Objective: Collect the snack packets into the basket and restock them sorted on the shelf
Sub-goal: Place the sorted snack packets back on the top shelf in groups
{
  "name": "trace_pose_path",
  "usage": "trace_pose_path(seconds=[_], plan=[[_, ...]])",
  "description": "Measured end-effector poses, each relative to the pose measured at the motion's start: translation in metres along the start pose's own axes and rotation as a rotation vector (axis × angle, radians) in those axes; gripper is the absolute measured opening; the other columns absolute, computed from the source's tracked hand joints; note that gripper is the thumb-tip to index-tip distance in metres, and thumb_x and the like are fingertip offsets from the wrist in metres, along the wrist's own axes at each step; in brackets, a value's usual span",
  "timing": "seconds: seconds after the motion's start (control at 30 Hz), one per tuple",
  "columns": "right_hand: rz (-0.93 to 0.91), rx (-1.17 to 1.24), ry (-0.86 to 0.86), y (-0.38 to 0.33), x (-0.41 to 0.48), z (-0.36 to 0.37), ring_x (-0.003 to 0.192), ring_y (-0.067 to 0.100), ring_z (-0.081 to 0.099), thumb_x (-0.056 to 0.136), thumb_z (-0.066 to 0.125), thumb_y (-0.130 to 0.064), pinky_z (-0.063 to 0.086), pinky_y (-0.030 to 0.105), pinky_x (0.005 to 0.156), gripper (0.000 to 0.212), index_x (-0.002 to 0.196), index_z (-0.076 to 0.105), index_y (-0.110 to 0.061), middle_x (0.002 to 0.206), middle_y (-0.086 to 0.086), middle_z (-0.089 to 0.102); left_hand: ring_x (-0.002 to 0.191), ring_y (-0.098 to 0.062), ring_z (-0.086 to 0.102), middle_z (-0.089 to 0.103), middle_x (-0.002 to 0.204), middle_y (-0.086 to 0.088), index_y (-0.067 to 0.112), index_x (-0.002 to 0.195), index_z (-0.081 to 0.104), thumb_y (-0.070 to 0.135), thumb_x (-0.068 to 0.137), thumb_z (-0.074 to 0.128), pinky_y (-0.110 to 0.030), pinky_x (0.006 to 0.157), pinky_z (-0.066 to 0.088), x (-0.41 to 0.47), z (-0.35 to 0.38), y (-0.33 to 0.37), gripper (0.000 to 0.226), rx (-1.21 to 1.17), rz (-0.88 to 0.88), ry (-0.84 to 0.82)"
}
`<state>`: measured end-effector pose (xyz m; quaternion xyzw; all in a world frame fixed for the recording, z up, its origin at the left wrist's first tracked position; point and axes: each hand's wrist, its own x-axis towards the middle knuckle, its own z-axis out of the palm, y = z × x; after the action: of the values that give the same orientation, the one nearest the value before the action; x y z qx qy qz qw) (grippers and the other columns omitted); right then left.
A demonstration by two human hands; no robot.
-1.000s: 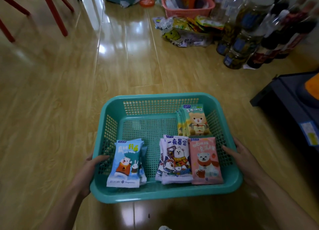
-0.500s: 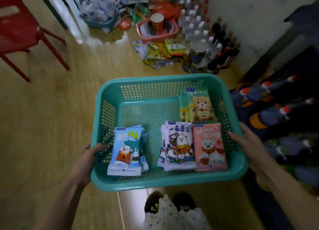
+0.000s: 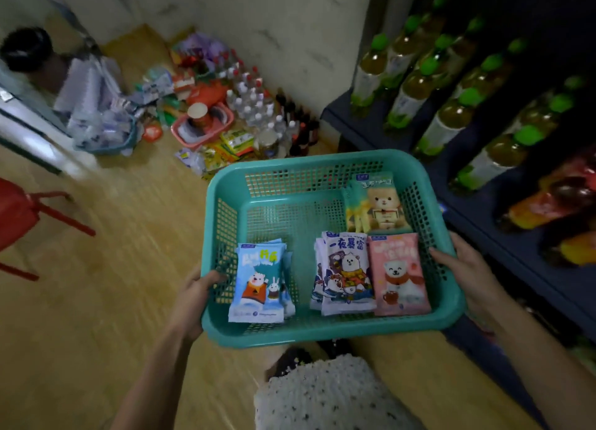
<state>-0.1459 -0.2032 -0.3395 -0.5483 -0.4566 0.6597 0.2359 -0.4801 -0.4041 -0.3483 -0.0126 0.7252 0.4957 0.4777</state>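
I carry a teal mesh basket (image 3: 309, 168) in front of me, off the floor. My left hand (image 3: 193, 297) grips its left rim, thumb inside the wall. My right hand (image 3: 467, 274) grips the right rim the same way. Inside lie a blue packet stack (image 3: 258, 284) at the left, a white bear packet stack (image 3: 346, 271) in the middle, a pink bear packet (image 3: 398, 273) beside it, and a green-yellow bear packet stack (image 3: 377, 203) at the back right. A dark shelf (image 3: 516, 255) stands right of the basket.
Green-capped tea bottles (image 3: 451, 107) and orange-red bottles (image 3: 554, 200) fill the shelf. On the floor by the wall sit a pink basket (image 3: 200, 129), loose snack bags (image 3: 225, 149) and several small bottles (image 3: 258, 107). A red stool (image 3: 29, 216) stands at the left.
The basket has risen from the floor in both hands. My view has swung right, bringing the shelf with bottles into sight; the floor clutter now lies farther back and left.
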Motion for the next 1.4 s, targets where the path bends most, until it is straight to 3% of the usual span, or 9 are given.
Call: trace_pose_path(seconds=[0.07,0.27,0.43,0.57,0.67,0.83,0.97,1.17,1.4], plan=[[0.008,0.068,0.106,0.009,-0.036,-0.012,0.073,0.008,0.068,0.091,0.051,-0.004,0.057,0.023,0.064,0.027,0.113,0.057,-0.019,0.098,0.001,0.068,0.069,-0.029,0.06,0.062,0.097,-0.022,0.001,0.112,0.055,-0.003,0.084,0.047,-0.035,0.06,0.051,-0.006,0.006,0.011,0.029,0.066,0.012,-0.059],[-0.002,0.322,0.454,0.053,-0.152,-0.029,0.065,0.006,0.069,0.09,0.05,0.002,0.057,0.021,0.057,0.032,0.106,0.059,-0.023,0.078,-0.01,0.074,0.057,-0.026,0.059,0.065,0.074,-0.014,-0.001,0.097,0.058,-0.003,0.085,0.046,-0.029,0.048,0.049,-0.021,0.049,0.043,0.017,0.395,0.115,-0.34],[-0.033,0.589,0.728,0.101,-0.257,-0.026,0.07,0.012,0.071,0.061,0.082,-0.03,0.057,0.025,0.056,0.054,0.11,0.061,-0.02,0.084,-0.004,0.075,0.059,-0.022,0.058,0.059,0.084,-0.018,0.004,0.103,0.056,-0.004,0.089,0.046,-0.029,0.053,0.047,-0.053,0.111,0.043,0.019,0.654,0.229,-0.587],[-0.031,0.758,0.953,0.15,-0.335,-0.018,0.071,0.017,0.07,0.085,0.056,-0.003,0.055,0.025,0.053,0.034,0.115,0.058,-0.019,0.083,-0.003,0.075,0.055,-0.013,0.065,0.071,0.067,0.002,0.005,0.11,0.056,-0.008,0.091,0.041,-0.023,0.048,0.052,-0.091,0.168,0.02,0.028,0.838,0.317,-0.892],[-0.03,0.858,1.115,0.181,-0.391,-0.01,0.072,0.02,0.068,0.089,0.051,0.001,0.058,0.027,0.055,0.033,0.114,0.058,-0.018,0.088,0.002,0.073,0.053,-0.006,0.065,0.07,0.059,0.009,0.007,0.098,0.059,-0.012,0.091,0.036,-0.018,0.048,0.052,-0.128,0.207,-0.013,0.03,0.939,0.328,-1.097],[-0.008,0.994,1.344,0.235,-0.475,-0.001,0.07,0.017,0.071,0.087,0.054,-0.002,0.059,0.032,0.057,0.039,0.123,0.056,-0.016,0.093,0.007,0.073,0.069,-0.025,0.057,0.064,0.079,-0.009,0.01,0.099,0.06,-0.007,0.081,0.051,-0.031,0.063,0.047,-0.197,0.262,-0.089,0.026,1.127,0.336,-1.313],[-0.003,1.08,1.489,0.275,-0.54,0.0,0.069,0.017,0.071,0.09,0.052,-0.001,0.06,0.035,0.061,0.037,0.123,0.055,-0.018,0.104,0.013,0.069,0.073,-0.028,0.061,0.071,0.065,0.003,0.018,0.085,0.064,-0.012,0.084,0.042,-0.036,0.069,0.048,-0.256,0.293,-0.163,0.037,1.275,0.399,-1.428],[0.056,1.163,1.61,0.334,-0.631,-0.023,0.072,0.022,0.07,0.09,0.052,-0.003,0.059,0.038,0.064,0.039,0.126,0.054,-0.018,0.108,0.017,0.066,0.045,-0.004,0.058,0.065,0.067,-0.003,0.015,0.084,0.061,-0.016,0.083,0.038,-0.014,0.041,0.044,-0.36,0.311,-0.271,0.039,1.349,0.378,-1.536],[0.116,1.225,1.666,0.383,-0.72,-0.077,0.084,0.033,0.064,0.092,0.051,-0.008,0.057,0.044,0.065,0.036,0.125,0.052,-0.023,0.106,0.018,0.065,0.075,-0.025,0.056,0.063,0.083,-0.005,0.02,0.095,0.058,-0.014,0.087,0.037,-0.03,0.063,0.044,-0.463,0.337,-0.369,0.041,1.45,0.372,-1.676]])
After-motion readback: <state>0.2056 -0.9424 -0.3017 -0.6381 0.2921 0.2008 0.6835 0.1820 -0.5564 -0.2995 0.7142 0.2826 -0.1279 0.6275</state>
